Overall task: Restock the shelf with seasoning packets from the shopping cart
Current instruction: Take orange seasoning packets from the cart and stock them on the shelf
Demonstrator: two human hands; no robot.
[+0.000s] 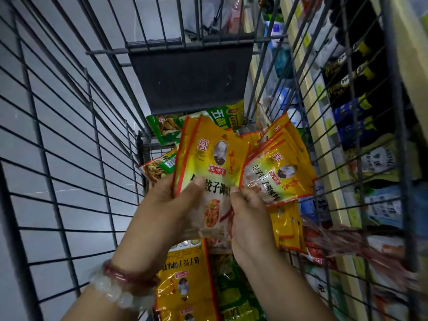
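Packets (212, 158) are sitting in both my hands above the cart (69, 135): left hand (176, 205) is pinching one yellow stack, thumb on top, and right hand (249, 205) is clamping a second fan (280, 172). I'm squaring both stacks together before lifting toward the shelf (347, 135), so none slip. I'm counting two held bunches, at least three packets each, with more yellow and green ones lying loose below

Grey tiled floor (69, 77), dim light

A pale grey tiled floor (69, 112) is showing beyond the wire; two bead bracelets (120, 283), pink and white, are circling a wrist.
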